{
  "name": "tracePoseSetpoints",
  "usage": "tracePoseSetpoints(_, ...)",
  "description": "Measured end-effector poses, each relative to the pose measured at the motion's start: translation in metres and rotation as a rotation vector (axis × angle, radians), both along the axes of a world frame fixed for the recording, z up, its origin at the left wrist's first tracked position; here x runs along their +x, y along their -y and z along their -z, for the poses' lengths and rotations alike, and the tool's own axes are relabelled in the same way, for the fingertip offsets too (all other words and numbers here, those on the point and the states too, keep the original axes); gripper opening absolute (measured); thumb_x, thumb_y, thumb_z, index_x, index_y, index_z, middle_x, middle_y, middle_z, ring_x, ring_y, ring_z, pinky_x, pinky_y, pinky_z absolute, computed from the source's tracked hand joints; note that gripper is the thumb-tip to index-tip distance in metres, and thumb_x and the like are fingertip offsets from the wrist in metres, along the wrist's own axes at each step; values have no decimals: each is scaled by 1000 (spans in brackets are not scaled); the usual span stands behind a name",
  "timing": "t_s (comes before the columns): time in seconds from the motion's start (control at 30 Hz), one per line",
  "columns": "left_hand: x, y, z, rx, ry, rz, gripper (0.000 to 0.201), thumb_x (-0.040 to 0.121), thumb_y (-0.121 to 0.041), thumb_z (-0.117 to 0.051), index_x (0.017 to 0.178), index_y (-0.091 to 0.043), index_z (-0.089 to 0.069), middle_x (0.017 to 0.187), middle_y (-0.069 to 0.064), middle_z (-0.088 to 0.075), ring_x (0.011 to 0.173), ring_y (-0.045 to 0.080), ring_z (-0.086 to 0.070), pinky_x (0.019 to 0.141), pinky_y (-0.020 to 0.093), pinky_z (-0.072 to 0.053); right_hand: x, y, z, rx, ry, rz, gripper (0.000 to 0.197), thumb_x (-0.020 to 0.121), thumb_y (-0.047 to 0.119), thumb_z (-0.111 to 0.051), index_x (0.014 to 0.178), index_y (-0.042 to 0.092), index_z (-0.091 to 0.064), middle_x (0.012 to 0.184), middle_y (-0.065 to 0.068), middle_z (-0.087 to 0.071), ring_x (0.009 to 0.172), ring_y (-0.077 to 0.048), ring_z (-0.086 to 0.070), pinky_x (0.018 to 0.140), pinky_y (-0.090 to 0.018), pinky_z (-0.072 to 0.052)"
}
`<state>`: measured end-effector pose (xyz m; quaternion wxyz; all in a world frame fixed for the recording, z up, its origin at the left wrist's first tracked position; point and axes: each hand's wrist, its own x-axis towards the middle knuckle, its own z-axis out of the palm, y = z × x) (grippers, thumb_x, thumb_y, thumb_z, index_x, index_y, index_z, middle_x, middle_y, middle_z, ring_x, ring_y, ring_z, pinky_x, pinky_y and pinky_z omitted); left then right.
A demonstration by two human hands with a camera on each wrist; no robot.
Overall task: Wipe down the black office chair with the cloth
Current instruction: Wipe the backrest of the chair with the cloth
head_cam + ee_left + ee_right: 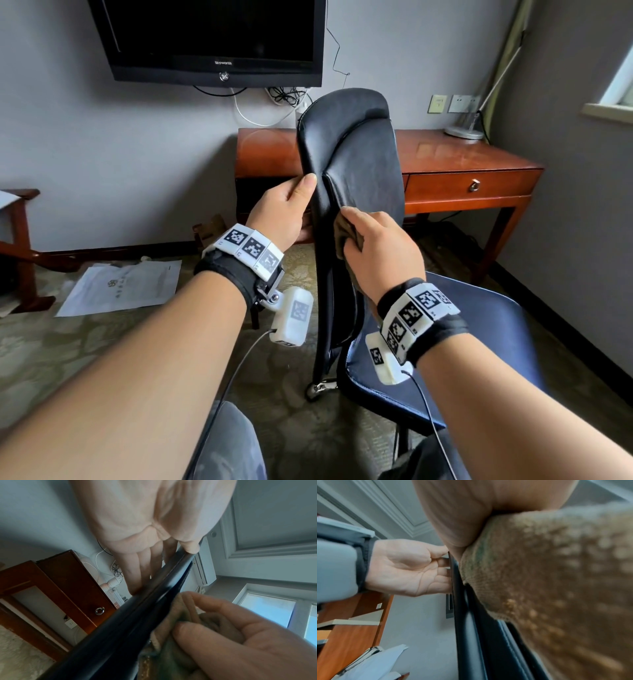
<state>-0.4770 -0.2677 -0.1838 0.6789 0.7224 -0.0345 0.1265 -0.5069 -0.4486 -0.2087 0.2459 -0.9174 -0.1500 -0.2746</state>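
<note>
Right now the black leather office chair (359, 164) stands w/ its tall backrest edge-on to the person, just in front of the reddish-brown wooden desk (455, 161); its dark blue-black seat pad (479, 342) sits lower right in the head view. Left hand (284, 212) grips the backrest's left edge: thumb lies on the near face, fingers (137, 574) run fairly straight along the far side, so the edge is pinched btwn them. Right hand (380, 253) is closed round a bunched brown terry cloth (346, 233), pressing it vs. the backrest's front surface approx. mid-height, just below & right of the left thumb. Right wrist view shows the cloth (547, 581) wadded under the palm, touching the black edge. Left wrist view shows right-hand fingers curled over cloth folds (192, 618), cloth touching the leather.

Elsewhere: black flat-screen TV (212, 41) on the grey wall above, w/ loose cables hanging below it. Desk drawer has a metal ring pull (474, 185). A lamp base (464, 132) stands on the desk's far right corner. White paper sheets (123, 286) lie on the patterned carpet, left of the chair. Both wrists carry marker-patterned bands w/ small white camera units.
</note>
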Motion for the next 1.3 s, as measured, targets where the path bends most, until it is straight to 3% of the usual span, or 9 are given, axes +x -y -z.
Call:
tracePoseSetpoints(0.13, -4, 4, -2, -104, -25, 41, 33, 94, -59, -61, 114, -36, -75, 118, 10, -77, 103, 30, -77, 89, 56, -63, -5, 12, 4, -7, 1, 38, 37, 88, 29, -62, 123, 39, -67, 102, 6, -71, 104, -31, -58, 92, -38, -44)
tracePoseSetpoints(0.27, -8, 5, 0, -139, -40, 75, 22, 104, -48, -58, 114, -35, -73, 117, 6, -78, 104, 29, -77, 90, 55, -63, -8, 18, 10, 101, -128, -77, 31, 91, 25, -62, 121, 32, -70, 104, -1, -72, 102, -25, -65, 87, -29, -47)
tracePoseSetpoints(0.47, -9, 4, 4, -67, -22, 63, 53, 81, -74, -64, 120, -38, -74, 114, 2, -79, 105, 31, -77, 91, 57, -62, -17, 10, 2, 192, -118, -157, 37, 95, 22, -62, 129, 32, -69, 109, 5, -61, 105, -13, -60, 87, -17, -36)
tracePoseSetpoints(0.67, -6, 1, 11, 32, 23, 16, 71, 70, -95, -59, 122, -48, -71, 119, -10, -77, 114, 26, -73, 103, 57, -55, -13, 3, -14, 461, -99, -112, 32, 87, 24, -68, 115, 35, -58, 70, 6, -64, 64, -6, -59, 62, -23, -45)
tracePoseSetpoints(0.8, -20, 7, 2, -38, 4, 36, 46, 81, -78, -67, 112, -45, -76, 117, 8, -77, 109, 37, -75, 92, 58, -61, 7, 6, -18, 525, -108, -60, 6, 84, 25, -72, 87, 30, -71, 76, 5, -69, 71, -5, -62, 69, -26, -51)
tracePoseSetpoints(0.93, -24, 10, 0, -154, -22, 69, 25, 102, -49, -63, 116, -33, -75, 116, 7, -78, 109, 33, -75, 85, 46, -64, 15, 5, -11, 534, -116, -2, 7, 84, 29, -74, 90, 29, -79, 94, 0, -72, 91, -17, -67, 89, -36, -55)
tracePoseSetpoints(1.07, -25, 11, 3, -163, -30, 64, 38, 99, -53, -65, 127, -30, -73, 117, 4, -78, 107, 27, -76, 88, 50, -64, 9, 3, -11, 453, -76, 20, 19, 91, 29, -70, 107, 28, -80, 107, 7, -75, 103, -11, -67, 97, -28, -51)
tracePoseSetpoints(1.17, -27, 11, 2, -140, -15, 63, 40, 99, -53, -65, 129, -27, -72, 114, 4, -79, 103, 28, -77, 86, 52, -64, 6, 7, -12, 499, -73, 8, 30, 90, 28, -69, 119, 34, -75, 99, 17, -74, 94, -1, -67, 90, -19, -50)
tracePoseSetpoints(1.3, -28, 10, 3, -100, -6, 54, 44, 93, -60, -65, 126, -32, -73, 112, 7, -79, 102, 29, -78, 85, 53, -65, 12, 5, -17, 535, -63, 1, 23, 89, 23, -67, 106, 34, -78, 99, 12, -74, 95, -8, -68, 91, -30, -55)
